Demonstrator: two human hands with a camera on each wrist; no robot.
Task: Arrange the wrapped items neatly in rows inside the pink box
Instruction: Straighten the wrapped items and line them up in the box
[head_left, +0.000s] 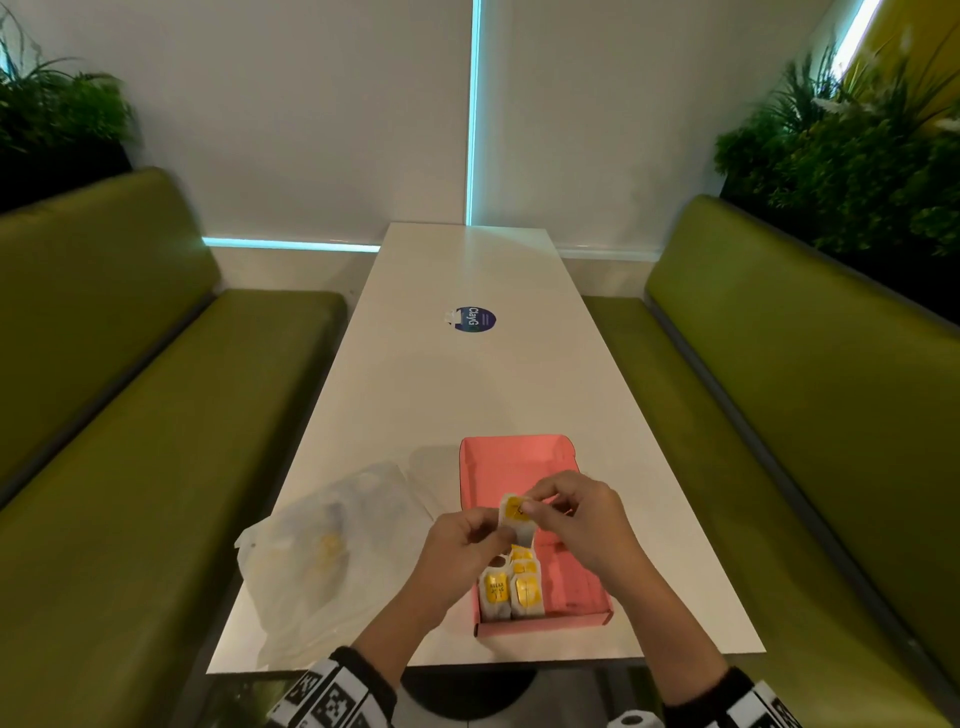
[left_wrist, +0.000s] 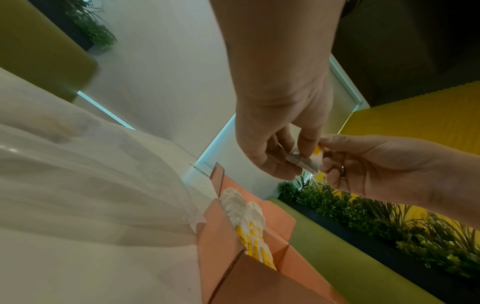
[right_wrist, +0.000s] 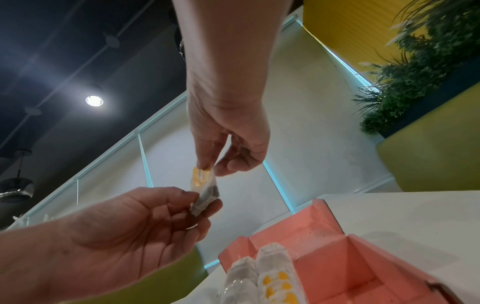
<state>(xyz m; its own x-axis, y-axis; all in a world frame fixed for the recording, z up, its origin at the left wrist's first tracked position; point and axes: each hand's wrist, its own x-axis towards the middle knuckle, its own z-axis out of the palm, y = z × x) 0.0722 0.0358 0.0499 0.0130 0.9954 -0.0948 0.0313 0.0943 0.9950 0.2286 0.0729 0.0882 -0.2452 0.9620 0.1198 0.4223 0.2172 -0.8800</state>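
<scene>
An open pink box (head_left: 519, 460) lies on the white table (head_left: 467, 384) near its front edge. Several white wrapped items with yellow labels (head_left: 511, 590) lie in two short rows in the box's near left part; the right part is bare. Above the box both hands share one more wrapped item (head_left: 514, 517). My left hand (head_left: 493, 527) pinches its lower end and my right hand (head_left: 537, 506) pinches its yellow-labelled top. In the right wrist view the wrapped item (right_wrist: 203, 190) hangs between the right hand (right_wrist: 211, 167) and the left hand (right_wrist: 200, 202), over the rows (right_wrist: 265, 275).
A crumpled clear plastic bag (head_left: 332, 551) with yellow-labelled items inside lies left of the box. A round blue sticker (head_left: 474, 318) sits mid-table. Green benches (head_left: 130, 467) flank the table, with plants (head_left: 857, 156) behind them.
</scene>
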